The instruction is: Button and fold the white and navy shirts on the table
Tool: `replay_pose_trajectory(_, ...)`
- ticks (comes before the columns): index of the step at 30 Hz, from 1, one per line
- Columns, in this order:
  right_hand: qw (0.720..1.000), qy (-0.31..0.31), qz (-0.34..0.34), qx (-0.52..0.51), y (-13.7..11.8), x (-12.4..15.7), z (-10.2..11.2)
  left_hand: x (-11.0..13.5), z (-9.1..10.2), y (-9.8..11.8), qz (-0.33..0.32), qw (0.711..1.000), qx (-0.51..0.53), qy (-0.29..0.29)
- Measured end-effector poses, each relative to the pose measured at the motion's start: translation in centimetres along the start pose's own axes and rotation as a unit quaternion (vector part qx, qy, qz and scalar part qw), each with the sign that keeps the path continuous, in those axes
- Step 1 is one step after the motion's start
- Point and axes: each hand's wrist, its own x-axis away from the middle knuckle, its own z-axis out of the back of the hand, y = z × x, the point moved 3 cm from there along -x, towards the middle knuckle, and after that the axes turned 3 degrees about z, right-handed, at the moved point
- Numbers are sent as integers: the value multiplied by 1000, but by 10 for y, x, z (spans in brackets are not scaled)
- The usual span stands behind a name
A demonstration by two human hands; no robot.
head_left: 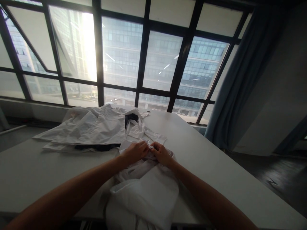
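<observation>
As far as the head view lets me judge from my remote station, both hands are at work on one white garment [146, 191] lying on the pale table [216, 159].

Finding 1: the left hand [135, 151] and the right hand [161, 154] meet at the garment's far end, knuckles almost touching. The fingers of both are curled in and pinch a small bunched fold of the cloth between them. Neither hand is slack. The exact fingertip contact is hidden by the knuckles.

Finding 2: from the fingers, the bulk of the garment lies toward 6 o'clock. Its long axis runs 12 to 6, from the pinched fold back to the near table edge, where the cloth appears to hang over. The fold sits between the two hands, and neither is clearly the nearer.

Finding 3: a pile of white garments [91, 127] lies at 10 o'clock from the hands, spread flat. It has a dark collar piece [131, 117] at its right end and a dark band [98, 147] along its near edge. The pile's right end lies close to the held garment. I cannot tell whether the two touch.

Finding 4: a large framed window [144, 64] fills the view at 12 o'clock, and a grey curtain [240, 80] hangs at 2 o'clock.
</observation>
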Motion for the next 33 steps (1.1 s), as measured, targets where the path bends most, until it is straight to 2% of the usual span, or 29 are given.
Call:
replay_pose_trajectory(6,993,0,-53,-103,5,-4,0,-4,-5,4,-12,999,-39,-5)
replay_pose_trajectory(10,994,-7,-39,-104,3,-5,0,-8,-13,8,-9,997,-79,-11)
replay_pose_trajectory(12,999,-6,4,-42,-1,-6,3,-8,-15,9,-12,999,-45,-8)
replay_pose_trajectory(15,991,-28,88,93,-5,-8,14,-5,-17,7,-35,997,76,-6)
replay_pose_trajectory(18,970,-17,124,208,0,-12,42,1,-19,-5,-17,989,133,-68)
replay_pose_trajectory(21,938,68,67,333,10,-17,80,6,-24,-22,27,982,81,-171)
replay_pose_trajectory(24,899,107,-22,423,12,-14,99,7,-27,-34,82,973,36,-212)
replay_pose_trajectory(26,908,82,-7,411,3,-10,88,6,-29,-39,116,971,16,-210)
replay_pose_trajectory(27,924,41,19,379,-3,-8,76,6,-29,-40,132,969,7,-207)
replay_pose_trajectory(29,951,-78,69,290,-13,-3,45,6,-29,-43,167,963,-14,-209)
replay_pose_trajectory(31,954,-178,85,226,-19,2,20,6,-28,-47,196,953,-33,-229)
replay_pose_trajectory(33,951,-215,85,207,-22,5,8,7,-27,-52,209,941,-41,-263)
